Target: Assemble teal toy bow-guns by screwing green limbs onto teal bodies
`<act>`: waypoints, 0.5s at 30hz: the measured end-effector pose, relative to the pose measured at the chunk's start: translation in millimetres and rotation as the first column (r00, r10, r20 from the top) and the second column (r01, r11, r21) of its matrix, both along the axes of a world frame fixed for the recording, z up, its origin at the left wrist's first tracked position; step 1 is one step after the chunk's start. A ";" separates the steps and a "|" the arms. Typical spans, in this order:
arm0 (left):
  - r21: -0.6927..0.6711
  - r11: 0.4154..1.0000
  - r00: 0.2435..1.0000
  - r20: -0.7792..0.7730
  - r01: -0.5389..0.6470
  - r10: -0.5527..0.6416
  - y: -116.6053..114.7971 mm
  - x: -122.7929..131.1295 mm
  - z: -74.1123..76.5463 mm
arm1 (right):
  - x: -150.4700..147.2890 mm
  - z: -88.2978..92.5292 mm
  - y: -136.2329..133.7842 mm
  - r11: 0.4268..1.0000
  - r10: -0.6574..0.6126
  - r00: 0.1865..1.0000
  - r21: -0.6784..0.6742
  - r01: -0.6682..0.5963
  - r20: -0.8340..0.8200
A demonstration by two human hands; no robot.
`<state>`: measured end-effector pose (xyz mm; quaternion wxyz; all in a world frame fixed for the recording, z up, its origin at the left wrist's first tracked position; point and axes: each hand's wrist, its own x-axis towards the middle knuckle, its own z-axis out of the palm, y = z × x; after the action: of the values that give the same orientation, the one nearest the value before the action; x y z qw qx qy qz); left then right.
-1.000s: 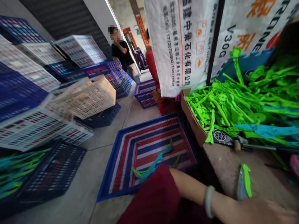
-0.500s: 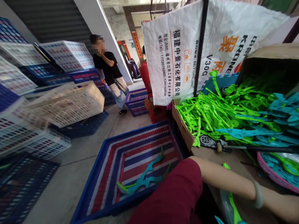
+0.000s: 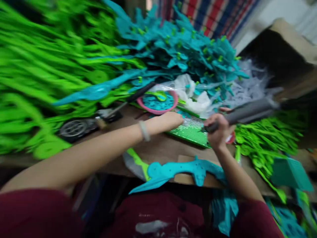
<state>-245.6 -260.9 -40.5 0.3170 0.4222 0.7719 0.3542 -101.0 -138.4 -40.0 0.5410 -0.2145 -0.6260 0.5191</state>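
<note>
My right hand is wrapped round the front end of a dark grey electric screwdriver, whose tip points left. My left hand is curled in beside a green ribbed mat scattered with small silvery pieces, probably screws. Its fingertips are hidden and blurred, so anything in them cannot be made out. At the table's front edge, below both hands, lies a blue bow-shaped plastic part. Just behind my left hand stands a pink bowl of small blue pieces, with a green part on top.
Long green plastic parts are heaped on the left, and more green parts lie on the right. Blue parts pile up at the back, near a crumpled white plastic bag. A black tool with a round grille rests at the left.
My view has swung right from the floor, crates and striped tray to the worktable. My right hand and the electric screwdriver have come into sight; my left arm still reaches over the table.
</note>
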 end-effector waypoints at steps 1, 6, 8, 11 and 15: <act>0.035 0.995 0.996 -0.014 0.094 -0.094 14.8 -6.3 -2.7 | -4.1 -6.0 0.4 0.999 0.048 0.999 -0.017 -0.048 -0.017; 0.137 0.928 0.873 -0.410 0.346 -0.265 -14.4 -28.4 -9.2 | -41.2 -39.1 -13.3 0.968 0.241 0.970 -0.064 -0.241 -0.018; 0.203 0.932 0.823 -0.549 0.299 -0.145 -56.9 -27.0 -11.5 | -48.7 -50.3 -18.8 0.946 0.315 0.949 -0.078 -0.316 -0.019; 0.335 0.938 0.865 -0.494 0.091 0.092 -120.8 -15.6 -21.0 | -54.2 -64.7 -20.7 0.913 0.399 0.917 -0.083 -0.400 -0.025; 0.306 0.884 0.896 -0.163 -0.353 0.414 -187.0 9.2 -52.7 | -58.1 -76.7 -19.6 0.918 0.392 0.919 -0.077 -0.388 0.042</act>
<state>-236.4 -447.9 -93.2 0.0912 0.3361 0.8158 0.4617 -159.0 -158.0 -116.6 0.4012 -0.1180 -0.6535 0.6309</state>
